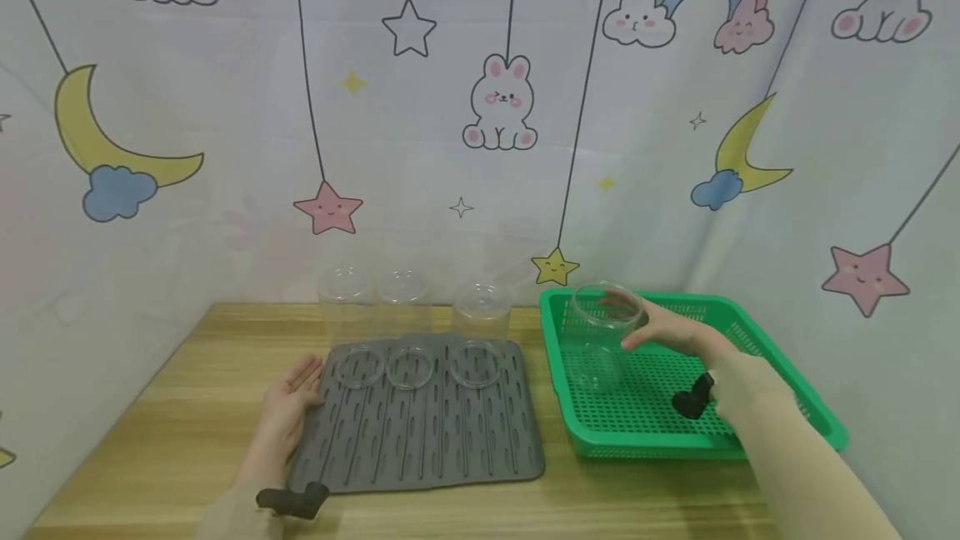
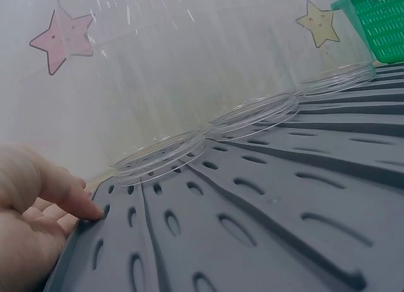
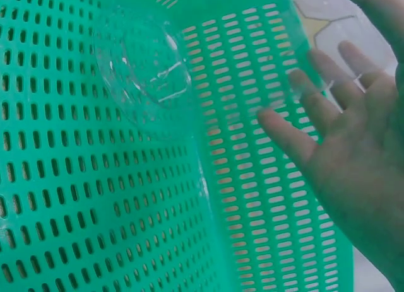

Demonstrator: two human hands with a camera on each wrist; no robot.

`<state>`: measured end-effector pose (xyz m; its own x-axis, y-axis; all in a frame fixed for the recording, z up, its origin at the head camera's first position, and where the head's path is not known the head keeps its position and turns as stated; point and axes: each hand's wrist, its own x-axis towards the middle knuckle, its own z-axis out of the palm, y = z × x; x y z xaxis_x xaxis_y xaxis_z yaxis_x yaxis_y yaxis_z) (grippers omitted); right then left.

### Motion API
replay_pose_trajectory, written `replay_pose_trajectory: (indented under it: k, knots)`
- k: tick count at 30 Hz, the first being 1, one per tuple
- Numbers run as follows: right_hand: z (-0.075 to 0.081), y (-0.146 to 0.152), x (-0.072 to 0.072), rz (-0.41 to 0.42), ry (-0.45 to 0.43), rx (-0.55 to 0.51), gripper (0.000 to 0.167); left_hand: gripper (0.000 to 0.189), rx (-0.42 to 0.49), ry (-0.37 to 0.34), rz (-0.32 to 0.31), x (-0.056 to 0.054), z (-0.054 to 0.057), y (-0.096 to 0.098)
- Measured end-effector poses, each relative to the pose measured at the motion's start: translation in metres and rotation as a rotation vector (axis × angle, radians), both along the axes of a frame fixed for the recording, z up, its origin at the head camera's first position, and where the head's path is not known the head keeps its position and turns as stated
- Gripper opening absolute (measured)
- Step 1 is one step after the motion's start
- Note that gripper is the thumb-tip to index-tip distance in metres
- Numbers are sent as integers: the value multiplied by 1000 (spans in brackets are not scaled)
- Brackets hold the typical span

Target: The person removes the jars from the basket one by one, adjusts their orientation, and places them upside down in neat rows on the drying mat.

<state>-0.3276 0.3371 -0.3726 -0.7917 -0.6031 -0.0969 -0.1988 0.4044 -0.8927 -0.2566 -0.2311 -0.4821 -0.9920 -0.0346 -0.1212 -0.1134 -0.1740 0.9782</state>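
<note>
My right hand (image 1: 667, 332) is at the right side of a clear cylindrical jar (image 1: 596, 365), mouth up in the green basket (image 1: 772, 432). Its fingers, fairly straight, reach behind the rim, with the thumb on the near side. In the right wrist view the fingertips show faintly through the clear wall; firm contact is hard to make out. My left hand (image 1: 285, 407) lies at the left edge of the grey drying mat (image 1: 420, 440), a finger touching that edge in the left wrist view. Three clear jars stand on the mat's far part, one being the rightmost jar (image 1: 480, 323).
The mat and basket lie side by side on a wooden table (image 1: 172, 407). Close behind the jars hangs a white curtain (image 1: 420, 140) with printed rabbits, stars and moons. The basket's raised perforated walls surround the jar in it.
</note>
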Motion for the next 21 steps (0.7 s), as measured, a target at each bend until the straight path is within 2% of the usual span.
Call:
replay_pose_trajectory:
  k: [11, 16, 21]
  knots:
    - [10, 9, 6, -37, 66, -69, 90, 82, 0, -9, 2, 1, 1, 1]
    - [16, 10, 9, -35, 130, -108, 87, 82, -1, -10, 2, 1, 1, 1]
    - [27, 5, 16, -86, 202, -115, 85, 82, 1, -15, 7, 1, 3, 1]
